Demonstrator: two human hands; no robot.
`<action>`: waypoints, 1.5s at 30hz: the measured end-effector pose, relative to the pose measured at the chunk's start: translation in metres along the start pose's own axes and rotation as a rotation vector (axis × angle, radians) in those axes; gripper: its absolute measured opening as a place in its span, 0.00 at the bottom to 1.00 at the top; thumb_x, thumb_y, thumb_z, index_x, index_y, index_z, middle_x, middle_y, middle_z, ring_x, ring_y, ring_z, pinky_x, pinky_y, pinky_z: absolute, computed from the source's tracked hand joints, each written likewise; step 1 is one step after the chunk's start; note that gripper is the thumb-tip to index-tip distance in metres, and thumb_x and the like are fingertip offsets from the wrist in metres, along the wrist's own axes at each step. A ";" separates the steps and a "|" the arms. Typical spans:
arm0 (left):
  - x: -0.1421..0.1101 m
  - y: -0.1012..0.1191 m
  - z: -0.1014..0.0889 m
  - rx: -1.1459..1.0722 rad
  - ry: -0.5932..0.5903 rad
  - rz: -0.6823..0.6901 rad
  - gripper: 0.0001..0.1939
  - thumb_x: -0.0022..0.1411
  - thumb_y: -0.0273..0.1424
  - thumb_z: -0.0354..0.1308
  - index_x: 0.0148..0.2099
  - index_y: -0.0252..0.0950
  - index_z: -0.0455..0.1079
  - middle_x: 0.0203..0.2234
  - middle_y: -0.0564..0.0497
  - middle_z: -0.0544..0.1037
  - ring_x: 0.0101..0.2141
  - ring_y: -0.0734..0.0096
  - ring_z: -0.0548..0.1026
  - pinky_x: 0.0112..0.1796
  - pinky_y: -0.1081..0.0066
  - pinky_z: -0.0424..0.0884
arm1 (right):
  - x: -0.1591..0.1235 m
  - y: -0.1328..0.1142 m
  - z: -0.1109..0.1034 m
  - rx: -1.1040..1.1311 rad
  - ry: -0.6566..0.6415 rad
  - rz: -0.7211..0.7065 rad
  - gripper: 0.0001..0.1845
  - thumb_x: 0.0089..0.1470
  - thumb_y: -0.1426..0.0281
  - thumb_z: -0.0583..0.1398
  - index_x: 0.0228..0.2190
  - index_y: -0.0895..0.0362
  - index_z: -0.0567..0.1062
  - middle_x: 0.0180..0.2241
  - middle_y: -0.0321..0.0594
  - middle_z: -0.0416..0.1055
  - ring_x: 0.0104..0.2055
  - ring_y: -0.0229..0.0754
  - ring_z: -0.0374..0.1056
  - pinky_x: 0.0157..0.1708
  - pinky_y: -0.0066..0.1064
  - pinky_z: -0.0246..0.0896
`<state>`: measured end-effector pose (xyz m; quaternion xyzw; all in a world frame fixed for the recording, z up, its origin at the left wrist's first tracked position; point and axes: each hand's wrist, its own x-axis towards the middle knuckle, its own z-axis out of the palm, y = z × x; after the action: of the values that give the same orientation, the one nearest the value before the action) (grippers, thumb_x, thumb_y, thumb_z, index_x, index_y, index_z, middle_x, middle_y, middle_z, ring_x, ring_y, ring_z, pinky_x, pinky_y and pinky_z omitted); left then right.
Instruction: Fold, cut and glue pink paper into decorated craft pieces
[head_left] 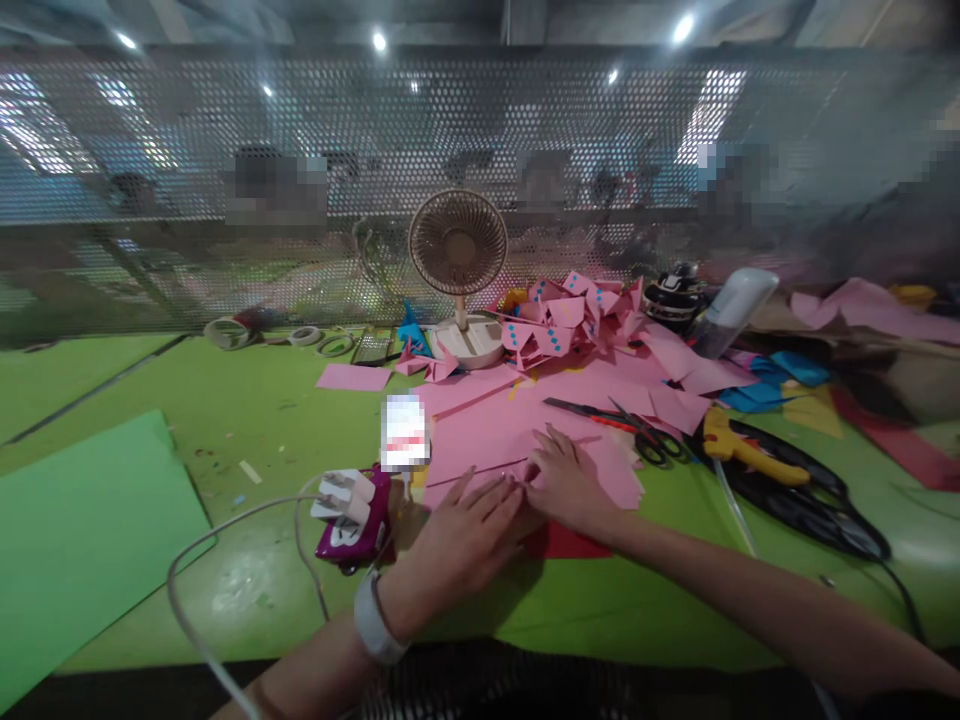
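Note:
My left hand (476, 525), with a pale band at its wrist, lies flat over the near edge of a pink paper sheet (480, 420), fingers stretched out. Right beside its fingertips is my right hand (566, 483). Its thumb and forefinger are pinched together and its other fingers rest partly extended on the pink paper. What sits in the pinch is hidden. A thin dark line (480, 472) runs across the sheet towards the fingers. Red paper (574, 542) shows below my right hand. Black-handled scissors (656, 440) lie on the sheet just past that hand.
A small fan (459, 245) stands behind, near folded pink paper pieces (559, 315). To the right, a yellow glue gun (757, 450) rests on a black holder. Left are a purple power block (360, 535) with a plug, a white cable (202, 540) and green sheet (90, 550).

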<state>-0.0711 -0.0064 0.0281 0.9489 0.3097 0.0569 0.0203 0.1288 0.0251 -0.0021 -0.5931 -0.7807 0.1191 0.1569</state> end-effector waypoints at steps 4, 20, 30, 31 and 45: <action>-0.007 0.013 0.006 0.024 -0.054 -0.066 0.35 0.62 0.50 0.43 0.65 0.36 0.46 0.60 0.42 0.57 0.59 0.55 0.55 0.58 0.51 0.47 | 0.001 0.001 0.000 0.009 0.001 -0.014 0.14 0.54 0.57 0.55 0.31 0.55 0.71 0.59 0.45 0.53 0.64 0.49 0.39 0.59 0.46 0.38; -0.003 -0.003 0.015 0.040 -0.129 -0.033 0.39 0.61 0.56 0.34 0.66 0.38 0.41 0.62 0.42 0.53 0.60 0.54 0.53 0.55 0.53 0.51 | -0.039 0.035 -0.008 0.067 -0.012 -0.274 0.28 0.60 0.58 0.48 0.58 0.57 0.58 0.62 0.46 0.49 0.62 0.46 0.48 0.59 0.45 0.49; 0.005 -0.011 0.010 0.036 -0.097 -0.006 0.35 0.62 0.53 0.37 0.65 0.40 0.45 0.58 0.43 0.62 0.58 0.53 0.56 0.54 0.53 0.54 | -0.037 0.042 -0.006 -0.030 -0.105 -0.421 0.31 0.61 0.58 0.46 0.61 0.57 0.49 0.62 0.44 0.48 0.64 0.43 0.41 0.62 0.45 0.42; 0.006 -0.011 0.009 0.026 -0.085 -0.028 0.33 0.63 0.52 0.38 0.64 0.41 0.48 0.57 0.43 0.63 0.57 0.54 0.58 0.54 0.54 0.55 | -0.037 0.042 -0.006 -0.034 -0.104 -0.420 0.31 0.61 0.58 0.46 0.61 0.57 0.50 0.62 0.44 0.49 0.64 0.43 0.41 0.62 0.45 0.42; 0.006 -0.008 0.013 0.094 -0.139 0.046 0.34 0.65 0.50 0.32 0.67 0.38 0.37 0.62 0.48 0.53 0.61 0.59 0.51 0.57 0.55 0.47 | -0.038 0.042 -0.004 -0.072 -0.060 -0.442 0.30 0.61 0.58 0.46 0.60 0.60 0.53 0.62 0.46 0.50 0.64 0.44 0.42 0.62 0.44 0.43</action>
<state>-0.0692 0.0040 0.0148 0.9574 0.2878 -0.0231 -0.0040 0.1767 -0.0002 -0.0180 -0.4092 -0.8997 0.0713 0.1346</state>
